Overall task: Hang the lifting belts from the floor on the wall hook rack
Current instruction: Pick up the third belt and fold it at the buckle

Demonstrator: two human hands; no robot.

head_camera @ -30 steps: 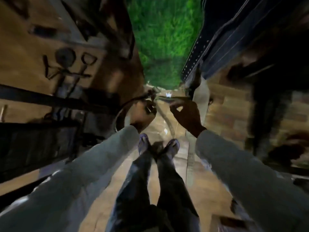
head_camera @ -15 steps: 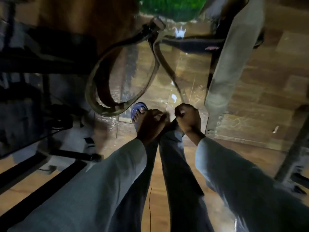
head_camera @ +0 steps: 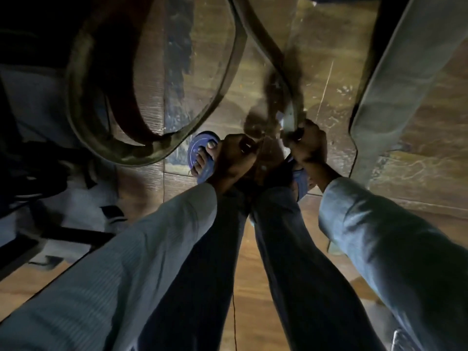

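Note:
A worn olive lifting belt [head_camera: 141, 153] hangs in a wide loop at the upper left, its strap end [head_camera: 283, 79] running down and right. My right hand [head_camera: 307, 143] is closed around that strap end's tip. My left hand [head_camera: 235, 158] sits just left of it, fingers curled, and whether it holds anything is unclear. A second, grey belt [head_camera: 395, 79] hangs flat on the right. The hook rack is out of view.
Below lies a wooden plank floor [head_camera: 417, 178] with my feet in blue sandals [head_camera: 202, 160]. Dark metal equipment frames [head_camera: 63, 231] stand at the left.
The view has dropped from the hooks and green wall to the floor. Both hands came down with the strap end, and my right hand has shifted right along it.

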